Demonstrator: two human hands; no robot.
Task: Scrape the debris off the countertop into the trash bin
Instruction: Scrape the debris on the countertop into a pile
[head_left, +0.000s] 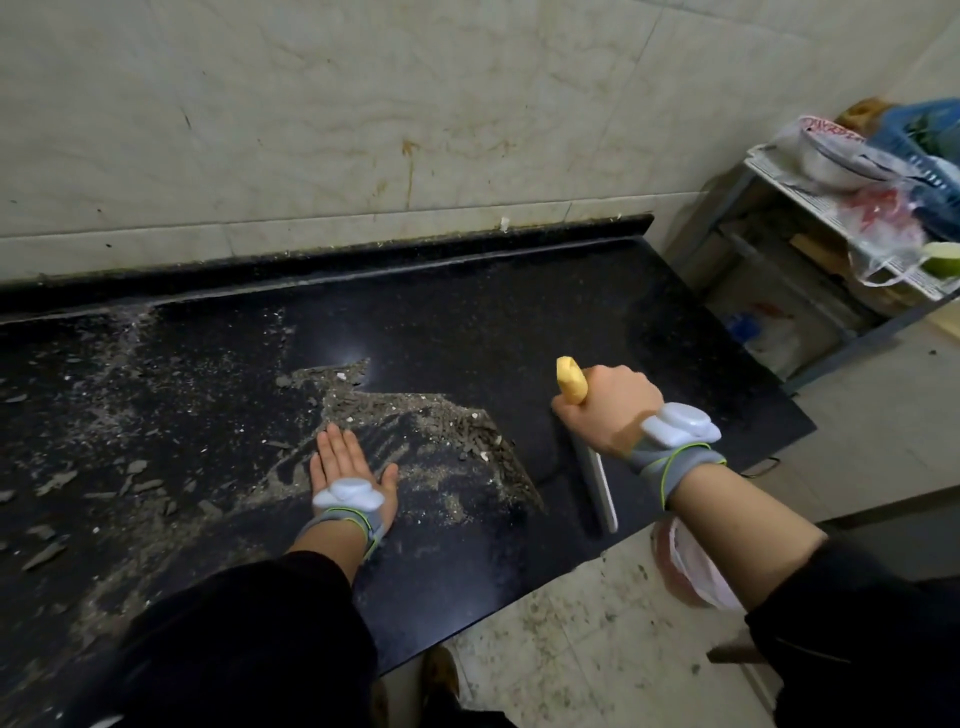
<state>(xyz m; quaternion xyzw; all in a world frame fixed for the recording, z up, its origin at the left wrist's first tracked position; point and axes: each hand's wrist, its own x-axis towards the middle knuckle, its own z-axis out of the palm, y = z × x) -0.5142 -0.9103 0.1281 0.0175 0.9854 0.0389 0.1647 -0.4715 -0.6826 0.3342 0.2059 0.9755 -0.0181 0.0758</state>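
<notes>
head: right hand (609, 411) around scraper (602, 491), left hand (345, 467) flat on countertop (467, 322)

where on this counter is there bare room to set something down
Bare: the back right corner of the countertop, between the wall ledge, the right edge, the debris pile and the right hand gripping the scraper. Crowded: everything from the pile leftward, where the left hand lies flat among chips and dust.
</notes>
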